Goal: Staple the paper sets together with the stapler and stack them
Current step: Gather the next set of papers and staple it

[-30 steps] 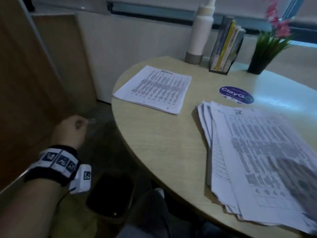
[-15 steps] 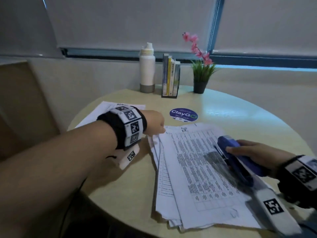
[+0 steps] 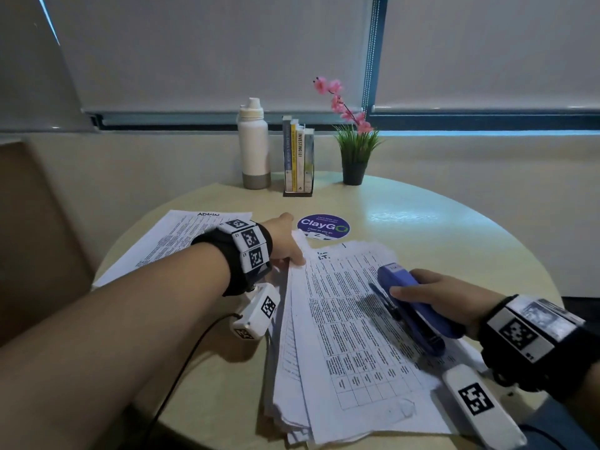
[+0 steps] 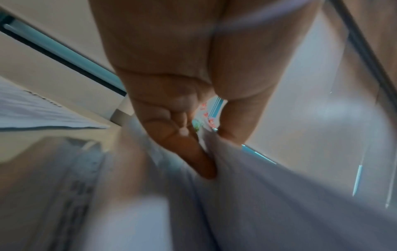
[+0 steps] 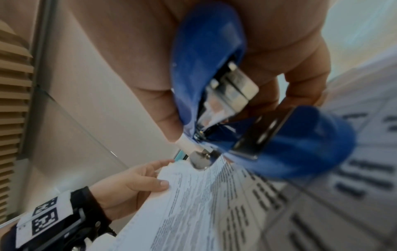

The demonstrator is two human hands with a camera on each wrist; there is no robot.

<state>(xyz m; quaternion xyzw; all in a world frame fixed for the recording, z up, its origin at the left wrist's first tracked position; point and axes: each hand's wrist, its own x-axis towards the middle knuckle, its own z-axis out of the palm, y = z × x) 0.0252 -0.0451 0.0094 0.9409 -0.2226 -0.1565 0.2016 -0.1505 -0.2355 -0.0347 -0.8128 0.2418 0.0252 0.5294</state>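
A thick, fanned pile of printed sheets (image 3: 350,336) lies on the round table in front of me. My left hand (image 3: 285,245) pinches the pile's upper left corner (image 5: 171,171), thumb on top and fingers under the sheets (image 4: 206,163). My right hand (image 3: 435,290) grips a blue stapler (image 3: 412,303) above the pile's right side, thumb along its top (image 5: 206,56); its mouth is open in the right wrist view. A flat paper set headed ADMIN (image 3: 175,238) lies at the left of the table.
At the table's back stand a white bottle (image 3: 254,144), a holder of books (image 3: 298,157) and a potted plant with pink flowers (image 3: 354,147). A round purple sticker (image 3: 323,226) is on the tabletop (image 3: 438,235). The wall and window blinds rise behind.
A second ago my left hand hung beside the table edge; it has come over and taken the pile's top left corner. The right hand with the stapler has come into view over the pile.
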